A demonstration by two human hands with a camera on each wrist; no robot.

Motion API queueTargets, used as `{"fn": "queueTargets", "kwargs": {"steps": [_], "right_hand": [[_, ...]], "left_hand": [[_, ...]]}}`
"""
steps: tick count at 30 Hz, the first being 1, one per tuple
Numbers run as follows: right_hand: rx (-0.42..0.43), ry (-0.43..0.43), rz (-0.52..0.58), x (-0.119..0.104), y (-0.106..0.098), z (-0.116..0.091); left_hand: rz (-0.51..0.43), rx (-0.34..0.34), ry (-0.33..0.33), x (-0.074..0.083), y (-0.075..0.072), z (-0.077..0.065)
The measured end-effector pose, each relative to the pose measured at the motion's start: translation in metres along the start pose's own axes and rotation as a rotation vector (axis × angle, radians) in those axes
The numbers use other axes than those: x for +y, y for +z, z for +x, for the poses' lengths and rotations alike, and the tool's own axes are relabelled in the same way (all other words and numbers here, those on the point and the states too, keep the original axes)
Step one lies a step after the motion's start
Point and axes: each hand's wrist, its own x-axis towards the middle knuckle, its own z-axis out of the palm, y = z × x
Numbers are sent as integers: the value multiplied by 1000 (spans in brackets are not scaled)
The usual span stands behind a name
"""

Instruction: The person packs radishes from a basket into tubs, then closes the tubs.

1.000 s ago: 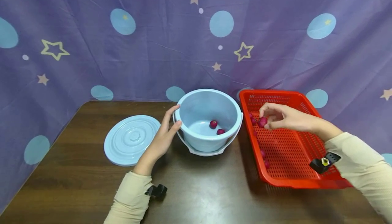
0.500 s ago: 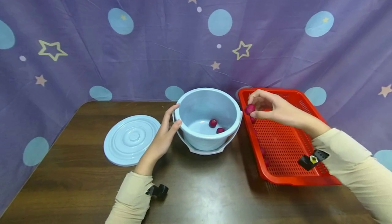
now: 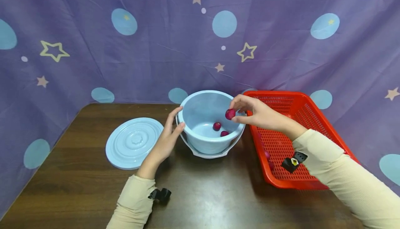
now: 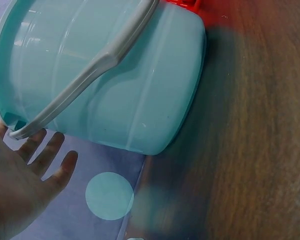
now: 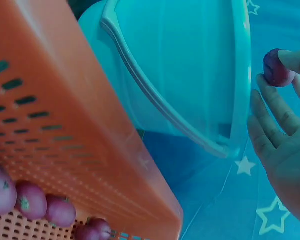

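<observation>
Between thumb and fingers, my right hand (image 3: 256, 113) pinches a round red radish (image 3: 230, 114) above the right side of the light blue bucket (image 3: 206, 146). The right wrist view shows the same radish (image 5: 277, 70) at the fingertips, just past the bucket's rim. Two radishes (image 3: 217, 126) lie on the bucket's floor. My left hand (image 3: 165, 140) rests against the bucket's left rim with fingers spread; the left wrist view shows the fingers (image 4: 55, 150) fairly straight by the handle's end (image 4: 20, 132). Several more radishes (image 5: 32, 200) lie in the red basket (image 3: 282, 183).
A light blue lid (image 3: 134, 144) lies on the brown wooden table (image 3: 200, 194), left of the bucket. The bucket's pale handle (image 3: 210, 156) hangs down at the front. The basket stands close to the bucket's right side. A purple patterned cloth (image 3: 150, 48) hangs behind the table.
My right hand has lifted the radish from the basket and carried it left, over the basket's wall, to above the bucket. My left hand has stayed at the bucket's rim.
</observation>
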Motion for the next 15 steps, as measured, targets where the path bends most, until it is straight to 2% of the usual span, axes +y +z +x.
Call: {"fn": "queueTargets", "kwargs": {"steps": [5, 15], "right_hand": [[-21, -3, -29, 1, 7, 8], [-43, 4, 0, 6, 12, 12]], "left_hand": [[11, 5, -2, 1, 0, 1], [13, 12, 1, 1, 1, 0]]}}
